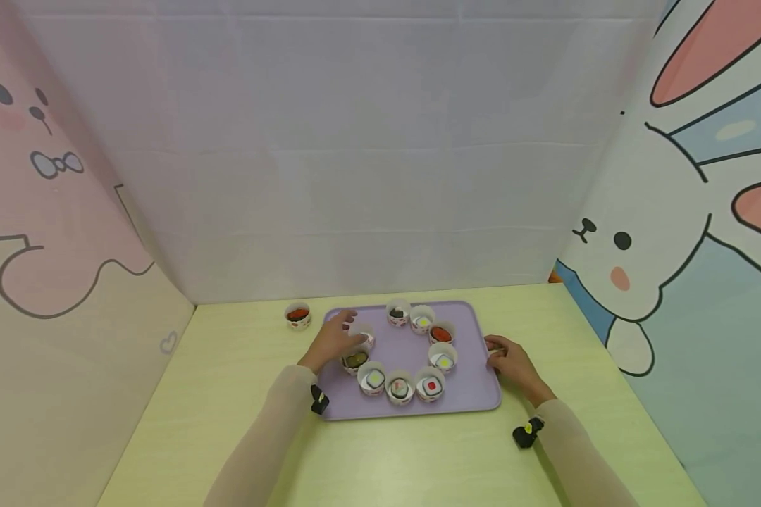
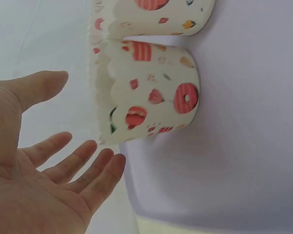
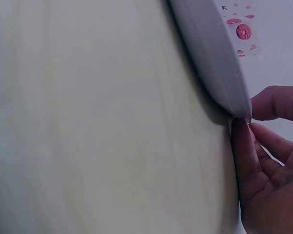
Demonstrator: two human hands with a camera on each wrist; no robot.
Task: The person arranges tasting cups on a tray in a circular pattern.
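Observation:
A purple tray (image 1: 412, 412) lies on the table, bearing several patterned paper cups set in a ring, each with a small sushi-like piece. My left hand (image 1: 335, 343) is over the tray's left side, thumb and fingers spread around a paper cup (image 2: 151, 92) printed with doughnuts and sweets. That left hand (image 2: 53, 165) shows a gap to the cup in the left wrist view. Close in front of it is a cup with a greenish piece (image 1: 356, 360). At the tray's right edge, my right hand (image 1: 514, 366) pinches the rim between thumb and fingertip.
One more cup with an orange-red topped piece (image 1: 298, 315) stands on the table (image 1: 228, 422), left of the tray. A white cloth wall (image 1: 368, 176) rises behind the table, and printed cartoon panels (image 1: 634, 282) flank both sides. Each wrist wears a small black camera (image 1: 525, 434).

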